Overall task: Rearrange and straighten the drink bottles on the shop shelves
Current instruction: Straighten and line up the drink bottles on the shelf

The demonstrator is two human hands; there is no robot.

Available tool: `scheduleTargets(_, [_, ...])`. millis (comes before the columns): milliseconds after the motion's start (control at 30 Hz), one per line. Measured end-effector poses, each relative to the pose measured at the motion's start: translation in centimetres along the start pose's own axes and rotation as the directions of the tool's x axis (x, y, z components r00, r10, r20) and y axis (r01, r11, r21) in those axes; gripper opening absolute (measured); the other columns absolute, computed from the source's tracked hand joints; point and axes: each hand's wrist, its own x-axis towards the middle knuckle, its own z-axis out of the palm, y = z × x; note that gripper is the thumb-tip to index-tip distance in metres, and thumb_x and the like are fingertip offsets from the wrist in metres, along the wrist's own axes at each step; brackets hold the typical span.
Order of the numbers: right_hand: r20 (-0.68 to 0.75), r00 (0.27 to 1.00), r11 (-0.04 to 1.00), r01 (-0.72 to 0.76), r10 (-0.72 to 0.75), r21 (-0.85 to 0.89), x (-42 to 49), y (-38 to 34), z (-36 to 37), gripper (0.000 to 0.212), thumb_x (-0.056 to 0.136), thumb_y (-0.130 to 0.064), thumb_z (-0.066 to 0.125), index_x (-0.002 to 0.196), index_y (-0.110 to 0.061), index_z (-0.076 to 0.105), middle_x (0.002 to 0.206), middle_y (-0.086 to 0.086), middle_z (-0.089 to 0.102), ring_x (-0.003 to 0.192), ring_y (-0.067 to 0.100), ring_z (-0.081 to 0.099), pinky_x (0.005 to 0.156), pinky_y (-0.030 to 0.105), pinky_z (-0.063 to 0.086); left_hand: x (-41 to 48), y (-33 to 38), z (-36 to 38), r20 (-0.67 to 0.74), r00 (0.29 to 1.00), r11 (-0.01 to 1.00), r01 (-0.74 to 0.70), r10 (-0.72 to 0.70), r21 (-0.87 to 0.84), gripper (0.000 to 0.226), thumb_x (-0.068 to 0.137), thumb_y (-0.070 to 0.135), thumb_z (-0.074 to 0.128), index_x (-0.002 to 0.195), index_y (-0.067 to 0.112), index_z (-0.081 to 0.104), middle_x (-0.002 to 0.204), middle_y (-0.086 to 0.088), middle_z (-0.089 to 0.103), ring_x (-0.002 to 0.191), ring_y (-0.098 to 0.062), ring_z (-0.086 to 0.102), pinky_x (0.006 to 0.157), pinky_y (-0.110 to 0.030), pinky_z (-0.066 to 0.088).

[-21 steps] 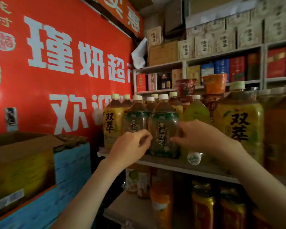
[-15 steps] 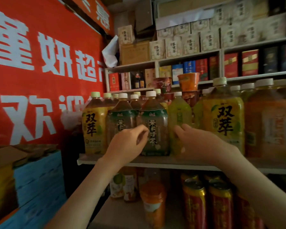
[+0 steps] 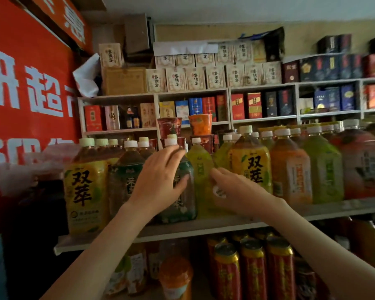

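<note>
1. Your left hand [image 3: 158, 180] lay spread over the dark-green plastic bottle [image 3: 183, 191] on the shelf [image 3: 204, 227], higher than before.
2. Your right hand [image 3: 236, 191] loosely cupped the smooth light-green bottle [image 3: 200, 169]; full grip unclear.

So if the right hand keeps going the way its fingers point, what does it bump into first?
The right hand points left and away, fingertips already at the light green bottle. That bottle comes first, probably; depth is hard to judge.
</note>
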Motion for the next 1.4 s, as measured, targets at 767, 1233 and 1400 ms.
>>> scheduleTargets(767, [-0.048, 0.997, 0.985, -0.057, 0.065, 0.161, 10.3, 2.9, -5.0, 0.028, 0.098, -0.03, 0.043, 0.1, -0.009, 0.061, 0.08, -0.003, 0.055, 0.068, 0.008, 0.051, 0.056, 0.018, 0.035, 1.5, -0.8, 3.5, 0.069, 0.998, 1.0, -0.003, 0.004, -0.019, 0.05, 0.087, 0.049, 0.04, 0.121, 0.019, 0.06, 0.127, -0.002, 0.056, 0.124, -0.026, 0.039, 0.105, -0.042, 0.031])
scheduleTargets(1233, [-0.151, 0.975, 0.964, -0.127, 0.164, 0.233, 9.4, 2.3, -3.4, 0.023, 0.1, -0.025, 0.04, 0.111, -0.009, 0.052, 0.08, -0.001, 0.056, 0.066, 0.008, 0.054, 0.053, 0.019, 0.036, 0.5, 0.2, 1.8, 0.248, 0.968, 0.997, -0.05, 0.033, 0.063, 0.08, 0.082, 0.06, 0.055, 0.147, 0.025, 0.025, 0.157, -0.003, 0.01, 0.144, -0.024, -0.004, 0.111, -0.039, -0.014])
scheduleTargets(1400, [-0.212, 0.957, 0.957, -0.141, 0.196, 0.252, 9.2, 1.9, -3.2, 0.022, 0.099, -0.024, 0.04, 0.101, -0.007, 0.054, 0.084, 0.004, 0.057, 0.067, 0.008, 0.051, 0.052, 0.019, 0.033, -0.1, 0.2, 1.7, 0.285, 0.958, 0.997, -0.048, 0.03, 0.058, 0.082, 0.083, 0.059, 0.054, 0.149, 0.026, 0.017, 0.158, -0.001, -0.002, 0.143, -0.021, -0.015, 0.11, -0.037, -0.019])
